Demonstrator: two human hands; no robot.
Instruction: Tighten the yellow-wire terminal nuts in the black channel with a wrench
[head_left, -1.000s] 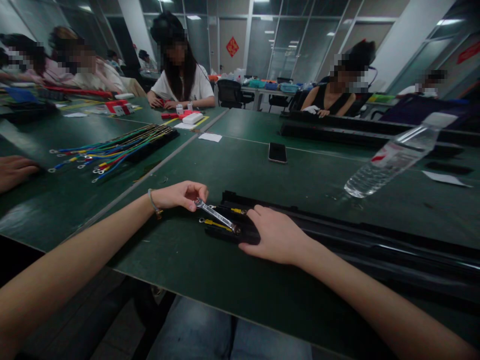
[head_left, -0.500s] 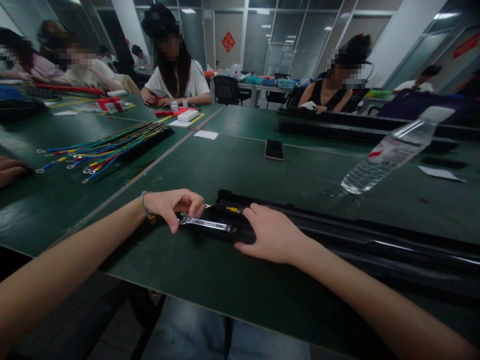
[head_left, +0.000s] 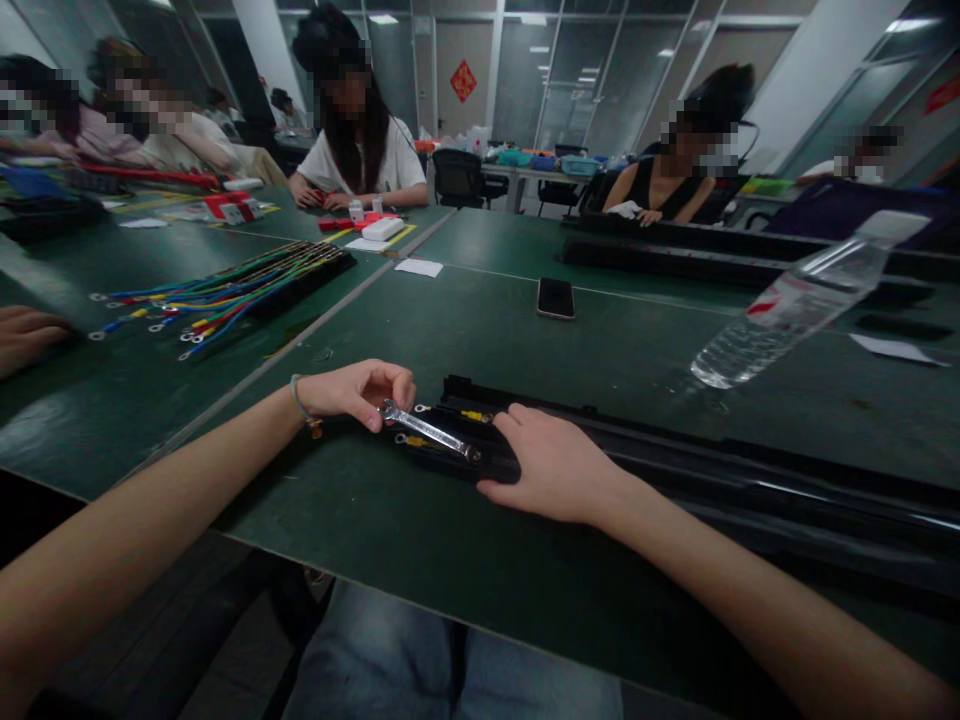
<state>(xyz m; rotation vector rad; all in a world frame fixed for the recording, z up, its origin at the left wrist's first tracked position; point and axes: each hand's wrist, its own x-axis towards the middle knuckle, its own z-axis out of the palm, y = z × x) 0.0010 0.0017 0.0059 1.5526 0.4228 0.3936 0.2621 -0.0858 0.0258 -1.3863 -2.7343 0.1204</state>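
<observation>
My left hand [head_left: 358,391] pinches the near end of a small silver wrench [head_left: 429,431]. The wrench's far end sits on the left end of a long black rail [head_left: 675,465] that runs to the right across the green table [head_left: 465,330]. Yellow-sleeved wire ends [head_left: 475,416] with ring terminals poke out at that end of the rail. My right hand [head_left: 551,465] lies over the rail just right of the wrench, fingers curled down on it and holding it still.
A black phone [head_left: 556,298] lies beyond the rail. A clear water bottle [head_left: 802,300] stands at the right. A bundle of coloured wires [head_left: 225,290] lies at the left, near another person's hand [head_left: 26,335]. Several people sit at the far side.
My left hand swung the wrench handle toward me and then back up to the left. The right hand stayed on the rail.
</observation>
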